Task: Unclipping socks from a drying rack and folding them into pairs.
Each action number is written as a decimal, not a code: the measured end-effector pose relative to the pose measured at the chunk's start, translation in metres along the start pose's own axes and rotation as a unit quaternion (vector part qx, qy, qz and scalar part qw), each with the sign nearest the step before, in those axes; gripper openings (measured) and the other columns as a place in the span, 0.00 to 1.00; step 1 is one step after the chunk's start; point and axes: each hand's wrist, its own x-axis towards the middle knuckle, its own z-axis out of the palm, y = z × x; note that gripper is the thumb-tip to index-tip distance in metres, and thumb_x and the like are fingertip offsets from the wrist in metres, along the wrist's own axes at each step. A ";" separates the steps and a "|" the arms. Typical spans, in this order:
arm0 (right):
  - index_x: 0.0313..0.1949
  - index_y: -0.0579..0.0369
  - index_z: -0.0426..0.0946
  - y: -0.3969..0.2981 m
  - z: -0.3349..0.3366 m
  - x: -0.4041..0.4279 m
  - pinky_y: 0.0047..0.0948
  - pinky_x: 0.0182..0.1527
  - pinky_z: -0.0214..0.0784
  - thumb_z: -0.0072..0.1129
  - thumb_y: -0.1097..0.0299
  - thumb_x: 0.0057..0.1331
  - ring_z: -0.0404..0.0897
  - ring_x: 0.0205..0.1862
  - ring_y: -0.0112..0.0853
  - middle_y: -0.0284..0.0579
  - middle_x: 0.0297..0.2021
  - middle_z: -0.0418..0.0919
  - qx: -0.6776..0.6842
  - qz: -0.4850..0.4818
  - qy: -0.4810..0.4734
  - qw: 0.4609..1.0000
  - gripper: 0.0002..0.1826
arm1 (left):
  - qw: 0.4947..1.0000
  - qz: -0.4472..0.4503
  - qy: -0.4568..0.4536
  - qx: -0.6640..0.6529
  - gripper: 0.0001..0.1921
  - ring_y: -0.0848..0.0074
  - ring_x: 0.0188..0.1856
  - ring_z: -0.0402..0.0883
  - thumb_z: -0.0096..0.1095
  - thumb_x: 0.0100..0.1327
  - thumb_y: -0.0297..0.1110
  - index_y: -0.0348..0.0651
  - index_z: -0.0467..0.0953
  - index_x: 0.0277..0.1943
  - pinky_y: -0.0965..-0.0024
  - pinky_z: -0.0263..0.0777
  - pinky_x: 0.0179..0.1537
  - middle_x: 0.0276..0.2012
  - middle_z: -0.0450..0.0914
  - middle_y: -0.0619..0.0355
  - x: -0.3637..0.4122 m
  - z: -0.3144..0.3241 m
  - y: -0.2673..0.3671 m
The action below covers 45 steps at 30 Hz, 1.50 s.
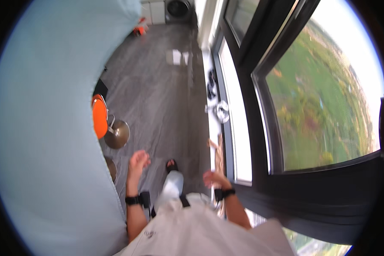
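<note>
My left hand (139, 161) hangs over the grey floor (160, 105) with its fingers loosely curled and nothing visible in it. Nearest to it are a bar stool's round metal base (117, 134) and the edge of a large light-blue cloth (51, 128). My right hand (216, 179), somewhat blurred, is beside the white window sill (214, 124), its fingers loosely bent with no object seen in them. A brown, blurred item (220, 156) lies on the sill just beyond that hand; whether they touch cannot be told. Each wrist wears a black band.
An orange bar-stool seat (100, 118) shows beside the cloth. On the sill are a crumpled, shiny clear or silvery item (222, 112) and dark items (211, 84). A dark-framed window (320, 105) lines the right side. A front-loading washing machine (178, 9) stands at the far end.
</note>
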 end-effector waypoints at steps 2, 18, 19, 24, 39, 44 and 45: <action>0.49 0.55 0.74 -0.034 0.003 0.034 0.36 0.35 0.79 0.58 0.71 0.67 0.83 0.33 0.33 0.40 0.34 0.80 -0.062 0.073 0.121 0.988 0.11 | 1.000 -0.006 0.011 0.017 0.15 0.79 0.36 0.83 0.60 0.71 0.36 0.38 0.75 0.55 0.77 0.73 0.36 0.43 0.84 0.57 0.038 -0.008 0.026; 0.54 0.62 0.72 -0.256 -0.087 0.217 0.33 0.41 0.79 0.57 0.62 0.72 0.84 0.39 0.36 0.52 0.42 0.82 -0.010 0.051 0.274 0.960 0.18 | 0.981 -0.147 -0.018 0.125 0.14 0.79 0.37 0.83 0.59 0.72 0.41 0.39 0.78 0.50 0.77 0.72 0.36 0.41 0.85 0.57 0.321 0.011 0.040; 0.55 0.63 0.71 -0.267 -0.110 0.237 0.33 0.41 0.79 0.57 0.62 0.72 0.85 0.39 0.36 0.52 0.42 0.81 0.012 0.048 0.273 0.961 0.19 | 0.979 -0.163 -0.022 0.121 0.14 0.79 0.37 0.83 0.59 0.72 0.41 0.40 0.78 0.50 0.78 0.72 0.36 0.41 0.85 0.57 0.340 0.016 0.037; 0.53 0.60 0.71 -0.303 -0.233 0.356 0.32 0.36 0.79 0.62 0.62 0.68 0.84 0.36 0.35 0.48 0.39 0.81 -0.010 0.064 0.412 0.909 0.19 | 0.962 -0.241 -0.026 0.130 0.12 0.79 0.36 0.83 0.60 0.71 0.38 0.39 0.77 0.49 0.78 0.72 0.35 0.40 0.85 0.57 0.427 0.052 0.010; 0.33 0.61 0.76 -0.341 -0.347 0.507 0.45 0.45 0.72 0.69 0.62 0.56 0.79 0.39 0.50 0.58 0.34 0.78 -0.280 0.080 0.660 0.693 0.15 | 0.942 -0.029 -0.292 0.164 0.10 0.75 0.36 0.83 0.60 0.70 0.32 0.39 0.78 0.50 0.74 0.76 0.42 0.39 0.83 0.54 0.719 0.338 -0.072; 0.37 0.59 0.71 -0.349 -0.302 0.474 0.42 0.37 0.72 0.62 0.66 0.60 0.81 0.31 0.46 0.52 0.29 0.78 -0.229 0.024 0.697 0.680 0.12 | 0.903 0.167 -0.261 0.298 0.15 0.50 0.56 0.76 0.62 0.65 0.34 0.43 0.80 0.54 0.55 0.70 0.59 0.58 0.73 0.40 0.812 0.450 -0.123; 0.39 0.59 0.70 -0.352 -0.296 0.466 0.41 0.37 0.72 0.61 0.67 0.61 0.81 0.31 0.45 0.51 0.29 0.78 -0.224 0.028 0.688 0.689 0.12 | 0.891 0.190 -0.235 0.340 0.16 0.46 0.58 0.73 0.62 0.65 0.35 0.44 0.80 0.55 0.51 0.67 0.61 0.60 0.71 0.37 0.825 0.465 -0.132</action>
